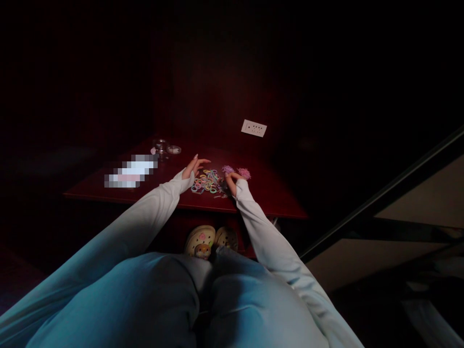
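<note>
A loose pile of small pastel rings and bands (pixel 207 182) lies on the dark red table (pixel 174 197). At the pile's upper left edge is my left hand (pixel 195 167), its fingers spread and nothing held in them. My right hand (pixel 232 182) is at the pile's right side, thumb and fingers pressed together; what they hold, if anything, is too small to make out. Just beyond those fingers lies a purple fluffy bunch (pixel 227 169), with a pink fluffy bunch (pixel 244 173) to its right.
Clear round containers (pixel 161 149) and a round lid or dish (pixel 174 150) stand at the table's back left. A blurred bright rectangle (pixel 132 171) lies at the left. A white socket plate (pixel 254 128) is behind the table. Clog-style shoes (pixel 201 238) show below.
</note>
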A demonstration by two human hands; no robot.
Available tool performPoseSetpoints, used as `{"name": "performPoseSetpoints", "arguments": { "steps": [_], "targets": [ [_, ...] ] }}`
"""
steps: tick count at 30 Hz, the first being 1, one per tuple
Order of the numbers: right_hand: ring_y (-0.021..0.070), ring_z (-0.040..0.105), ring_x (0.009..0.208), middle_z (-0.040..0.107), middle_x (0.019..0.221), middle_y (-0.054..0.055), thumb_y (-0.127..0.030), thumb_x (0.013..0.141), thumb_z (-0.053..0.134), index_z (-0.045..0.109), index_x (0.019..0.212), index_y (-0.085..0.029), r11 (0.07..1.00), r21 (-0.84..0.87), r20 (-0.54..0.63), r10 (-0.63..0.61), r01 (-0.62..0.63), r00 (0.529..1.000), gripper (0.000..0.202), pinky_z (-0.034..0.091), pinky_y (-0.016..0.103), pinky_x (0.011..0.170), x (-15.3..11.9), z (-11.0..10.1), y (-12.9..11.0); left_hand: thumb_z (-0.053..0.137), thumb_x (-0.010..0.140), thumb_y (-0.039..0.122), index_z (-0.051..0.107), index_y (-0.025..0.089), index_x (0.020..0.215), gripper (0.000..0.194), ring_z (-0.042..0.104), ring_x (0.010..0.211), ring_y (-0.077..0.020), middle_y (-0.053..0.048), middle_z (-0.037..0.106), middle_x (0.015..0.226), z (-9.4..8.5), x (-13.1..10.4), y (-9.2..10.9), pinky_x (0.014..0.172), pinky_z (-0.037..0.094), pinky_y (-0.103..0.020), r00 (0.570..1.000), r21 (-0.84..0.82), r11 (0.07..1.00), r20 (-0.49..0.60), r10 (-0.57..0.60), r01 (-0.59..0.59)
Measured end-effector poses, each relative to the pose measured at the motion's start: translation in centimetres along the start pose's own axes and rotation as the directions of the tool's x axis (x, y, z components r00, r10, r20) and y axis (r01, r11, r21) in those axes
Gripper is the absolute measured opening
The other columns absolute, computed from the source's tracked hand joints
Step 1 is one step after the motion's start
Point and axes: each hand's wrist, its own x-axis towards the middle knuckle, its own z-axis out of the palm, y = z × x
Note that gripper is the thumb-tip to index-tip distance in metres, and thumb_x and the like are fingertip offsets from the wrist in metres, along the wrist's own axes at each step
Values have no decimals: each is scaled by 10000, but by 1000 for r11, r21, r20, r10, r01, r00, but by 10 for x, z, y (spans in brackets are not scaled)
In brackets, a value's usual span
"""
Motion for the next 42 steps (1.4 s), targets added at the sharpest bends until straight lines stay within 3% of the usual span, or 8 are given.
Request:
{"name": "performPoseSetpoints", "arguments": {
  "steps": [2,4,8,16,22,27,32,42],
  "targets": [
    [231,587,1002,738,1004,70,-479,1031,518,786,1089,-240,962,-219,47,-159,165,986,363,466,357,953,-4,10,-19,218,845,917,701,232,1243,928,483,1409,-363,-106,616,1485,2,-1,1,1229,331,-552,999,19,999,-9,33,-33],
    [249,539,1129,729,1186,65,-404,1018,587,761,1256,-296,881,-342,211,-269,328,940,313,431,381,1034,-8,18,-37,213,856,900,713,232,1196,902,499,1394,-359,-108,645,1444,3,-3,1,1215,348,-549,998,35,998,-46,51,-49],
    [274,465,1232,637,1435,13,-280,1001,609,724,1355,-385,787,-415,390,-300,457,871,387,416,389,1048,-13,25,-54,197,874,863,733,245,1053,838,535,1360,-354,-92,711,1318,5,-3,3,1194,371,-551,992,102,994,-119,46,-34],
    [280,439,1200,637,1409,36,-270,989,620,814,1140,-313,827,-444,258,-250,344,933,250,368,421,1073,-12,25,-42,213,882,853,760,220,1034,850,589,1306,-335,-106,727,1321,1,-1,1,1144,424,-504,995,127,990,-71,65,-56],
    [276,436,1174,678,1286,53,-237,980,610,825,950,-268,851,-444,175,-224,280,959,219,345,424,1059,-12,24,-38,257,820,909,753,208,944,867,635,1171,-346,-124,768,1121,3,0,1,989,505,-472,996,122,991,-67,59,-51],
    [273,440,1161,687,1259,59,-229,979,597,826,1026,-268,851,-450,166,-219,272,961,237,345,417,1061,-13,22,-42,285,760,968,735,201,889,899,649,1109,-345,-134,769,1032,6,-1,4,932,519,-449,996,122,992,-80,50,-40],
    [263,447,1170,645,1376,35,-314,989,631,764,1302,-368,845,-412,290,-234,342,928,344,368,397,1048,-14,21,-46,288,785,962,738,194,893,897,655,1089,-339,-129,768,995,5,-4,5,902,529,-438,998,129,991,-50,45,-38],
    [273,442,1206,674,1327,35,-321,987,648,845,1072,-328,849,-426,261,-215,312,941,214,348,417,1077,-13,21,-42,319,783,968,751,188,865,895,690,997,-323,-123,773,926,5,-6,7,883,545,-436,999,104,995,-34,15,-11]
  ]
}}
